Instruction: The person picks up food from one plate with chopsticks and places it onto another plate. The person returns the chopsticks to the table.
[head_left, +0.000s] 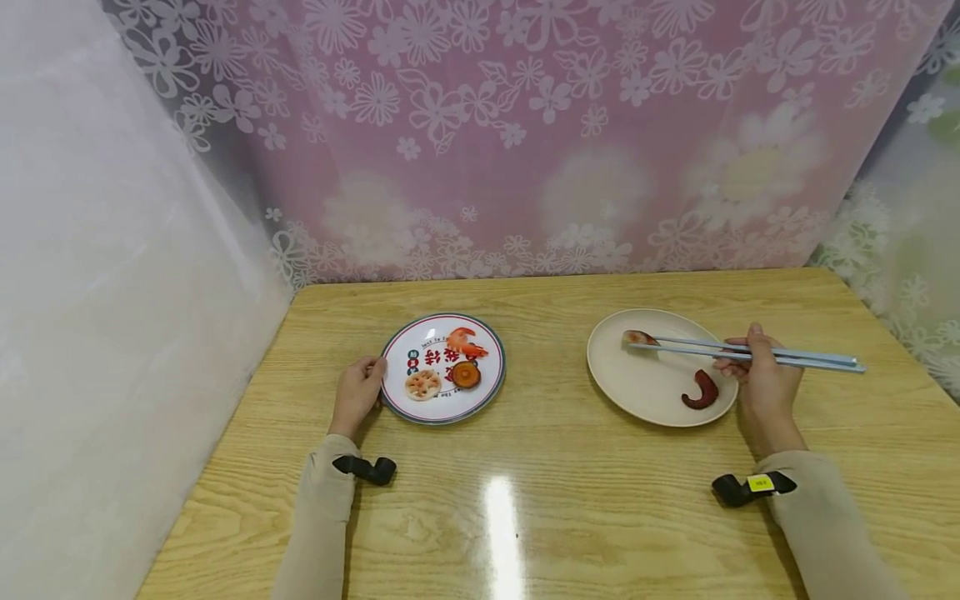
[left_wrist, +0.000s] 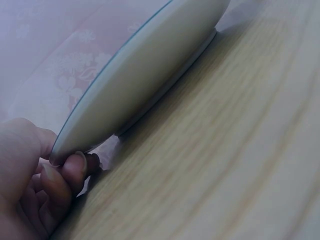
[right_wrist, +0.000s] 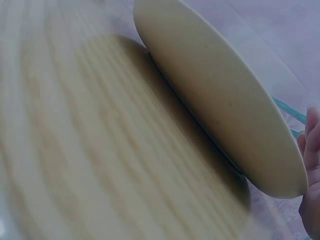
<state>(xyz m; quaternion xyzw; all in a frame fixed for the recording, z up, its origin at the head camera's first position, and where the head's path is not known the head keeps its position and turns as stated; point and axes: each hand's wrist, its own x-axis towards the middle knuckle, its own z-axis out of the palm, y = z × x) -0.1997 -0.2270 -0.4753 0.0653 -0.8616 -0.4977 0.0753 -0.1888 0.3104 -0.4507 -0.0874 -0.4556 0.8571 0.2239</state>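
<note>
My left hand [head_left: 356,396] pinches the left rim of a white plate [head_left: 487,392] with printed red characters, thumb above and fingers below. On that plate lie a shrimp [head_left: 465,342], a lotus root slice [head_left: 423,385] and a round brown piece [head_left: 467,375]. Pale blue chopsticks [head_left: 817,359] are held in my right hand [head_left: 767,387] over a beige plate [head_left: 637,387]. Their tips meet a small brown food piece [head_left: 641,337] at that plate's upper left; whether it is lifted, I cannot tell. A dark red curved piece [head_left: 701,390] lies nearer the right hand.
Both plates stand apart on a wooden table [head_left: 525,467]. A pink flowered cloth [head_left: 495,192] hangs behind its far edge, with a white sheet [head_left: 135,292] at the left. Each wrist wears a black camera mount [head_left: 367,469].
</note>
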